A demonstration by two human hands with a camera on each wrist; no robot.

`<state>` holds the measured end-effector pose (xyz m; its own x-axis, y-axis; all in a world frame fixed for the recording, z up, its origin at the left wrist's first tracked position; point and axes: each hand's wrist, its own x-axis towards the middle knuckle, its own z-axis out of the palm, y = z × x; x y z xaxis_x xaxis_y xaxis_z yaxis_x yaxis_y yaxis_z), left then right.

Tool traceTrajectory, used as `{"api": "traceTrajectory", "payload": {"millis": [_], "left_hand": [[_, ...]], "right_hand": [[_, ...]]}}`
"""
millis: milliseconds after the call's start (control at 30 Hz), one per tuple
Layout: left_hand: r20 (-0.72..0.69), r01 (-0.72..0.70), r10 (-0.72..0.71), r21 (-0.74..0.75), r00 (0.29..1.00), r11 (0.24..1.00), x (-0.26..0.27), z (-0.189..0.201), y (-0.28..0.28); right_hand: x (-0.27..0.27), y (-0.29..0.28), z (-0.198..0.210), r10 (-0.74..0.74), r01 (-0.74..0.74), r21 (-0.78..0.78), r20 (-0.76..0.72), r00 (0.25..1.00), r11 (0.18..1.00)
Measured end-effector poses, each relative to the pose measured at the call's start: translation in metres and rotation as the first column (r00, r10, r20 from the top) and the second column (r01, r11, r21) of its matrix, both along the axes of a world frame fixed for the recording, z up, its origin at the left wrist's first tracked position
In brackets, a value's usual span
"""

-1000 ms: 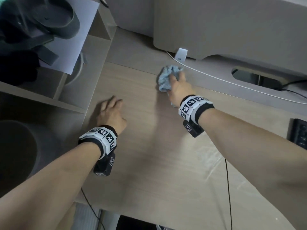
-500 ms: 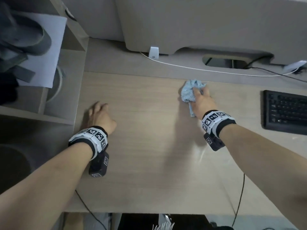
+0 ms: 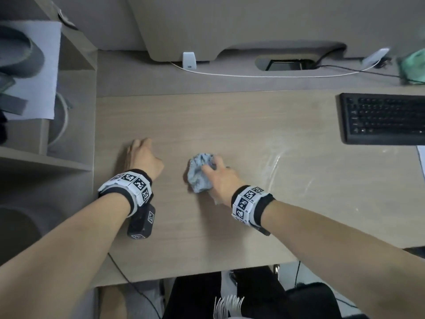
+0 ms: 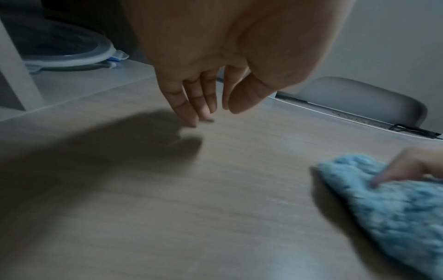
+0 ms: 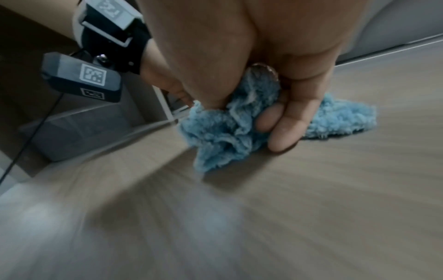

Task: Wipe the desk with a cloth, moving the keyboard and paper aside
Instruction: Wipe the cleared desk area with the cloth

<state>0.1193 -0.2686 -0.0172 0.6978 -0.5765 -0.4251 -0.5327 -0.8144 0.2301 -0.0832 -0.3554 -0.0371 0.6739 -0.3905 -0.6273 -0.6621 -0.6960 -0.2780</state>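
R hand [image 3: 219, 178]: fingers curled round bunched blue cloth [image 3: 199, 174], pressing it on desk [image 3: 230, 125]
L hand [image 3: 143, 158]: just left of cloth, holds nothing, fingers relaxed, tips on desk
Keyboard [image 3: 383, 118]: well right of cloth, near desk's far-right edge
Wet streaks [image 3: 276, 164]: btwn cloth & keyboard

cloth [image 3: 199, 175] mid-desk [image 3: 230, 125], keyboard [image 3: 383, 118] far right – paper [image 3: 421, 161] perhaps before it

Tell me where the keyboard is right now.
In the head view the black keyboard lies at the far right of the desk, cut off by the frame edge, well right of the right hand gripping the blue cloth.
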Motion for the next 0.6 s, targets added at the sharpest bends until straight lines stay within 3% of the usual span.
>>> {"api": "traceTrajectory", "payload": {"millis": [167,367,600], "left_hand": [[-0.029,0.023,-0.024,-0.031,0.999,0.999,-0.018,0.002,-0.018],[-0.091,0.141,-0.147,-0.073,0.985,0.987,-0.057,0.005,-0.055],[-0.194,0.232,-0.251,-0.116,0.948,0.966,-0.125,0.011,-0.119]], "right_hand": [[-0.083,-0.058,0.005,-0.261,0.246,-0.151,-0.087,0.961,0.957],[-0.173,-0.107,0.004,-0.56,0.506,-0.307,-0.121,0.819,0.806],[-0.251,-0.161,0.015,-0.69,0.637,-0.285,-0.162,0.705,0.717]]}}
